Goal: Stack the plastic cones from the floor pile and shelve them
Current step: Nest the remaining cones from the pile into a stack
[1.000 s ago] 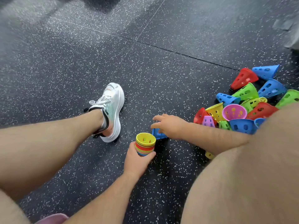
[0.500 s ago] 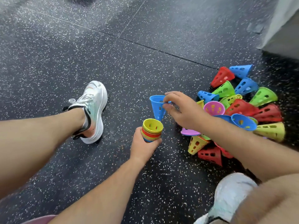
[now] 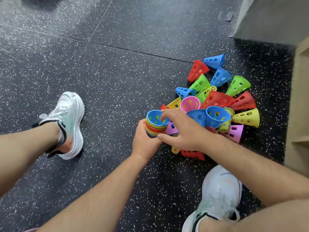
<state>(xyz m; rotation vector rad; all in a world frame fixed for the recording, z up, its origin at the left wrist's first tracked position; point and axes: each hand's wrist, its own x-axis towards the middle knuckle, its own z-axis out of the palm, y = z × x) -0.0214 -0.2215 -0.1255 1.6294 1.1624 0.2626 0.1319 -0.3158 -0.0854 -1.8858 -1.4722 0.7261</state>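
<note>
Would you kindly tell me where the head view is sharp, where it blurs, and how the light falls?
Head view: the stack, left hand, right hand and cone pile are sharp; the shelf unit at the right edge and the top-left floor smear with blur; light is soft, shadows under the cones short.

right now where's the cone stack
Head view, centre: the cone stack sits in the left hand, just left of the floor pile, the right hand gripping its top.
</note>
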